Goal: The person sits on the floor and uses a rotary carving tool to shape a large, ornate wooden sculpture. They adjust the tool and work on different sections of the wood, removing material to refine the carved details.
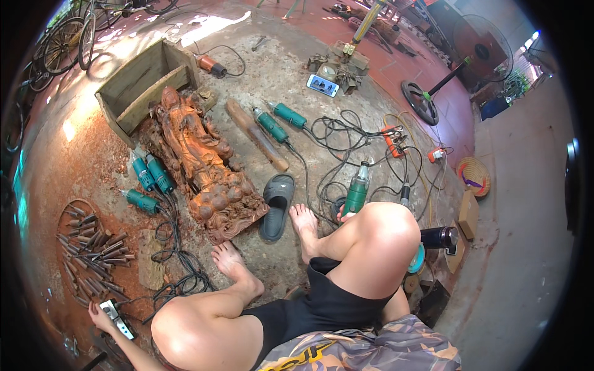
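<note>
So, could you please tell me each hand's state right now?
Left hand: at the white power strip; its grip cannot be told.
Right hand: partly hidden by the knee, holding a green power tool.

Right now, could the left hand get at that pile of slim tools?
Probably yes. The left hand is at the power strip, close beside the pile of slim tools, and nothing visible seems to block the way between them.
</note>
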Motion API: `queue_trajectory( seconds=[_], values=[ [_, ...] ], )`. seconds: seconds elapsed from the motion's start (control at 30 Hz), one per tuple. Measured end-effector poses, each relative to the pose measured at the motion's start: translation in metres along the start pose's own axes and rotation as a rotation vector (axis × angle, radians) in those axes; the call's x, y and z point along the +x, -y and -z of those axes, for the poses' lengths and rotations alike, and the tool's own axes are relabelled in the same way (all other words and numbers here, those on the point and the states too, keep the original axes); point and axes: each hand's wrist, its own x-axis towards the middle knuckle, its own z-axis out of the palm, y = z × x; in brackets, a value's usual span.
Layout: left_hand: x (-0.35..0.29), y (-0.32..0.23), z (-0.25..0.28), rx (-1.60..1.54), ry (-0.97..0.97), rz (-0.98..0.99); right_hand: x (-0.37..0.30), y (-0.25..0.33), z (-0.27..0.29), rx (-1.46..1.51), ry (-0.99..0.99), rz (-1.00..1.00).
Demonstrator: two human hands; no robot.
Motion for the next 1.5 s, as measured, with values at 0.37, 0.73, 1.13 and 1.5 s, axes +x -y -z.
queue_trajectory(
  seconds=[0.37, 0.73, 1.13, 1.5],
  values=[
    [-0.33, -0.17, -0.084, -0.127, 0.89, -0.062, 0.02, 0.094, 0.068, 0.992, 0.137, 0.414],
    [-0.528, -0.357, -0.202, -0.134, 1.615, -0.304, -0.027, 0.146, 0.112, 1.526, 0.168, 0.911],
    [-0.58, -0.397, -0.304, 0.65, 1.558, -0.997, -0.031, 0.049, 0.091, 1.262, 0.231, 0.492],
    [-0.522, -0.306, -0.196, -0.209, 1.63, 0.187, -0.037, 0.121, 0.069, 1.123, 0.102, 0.923]
  ],
)
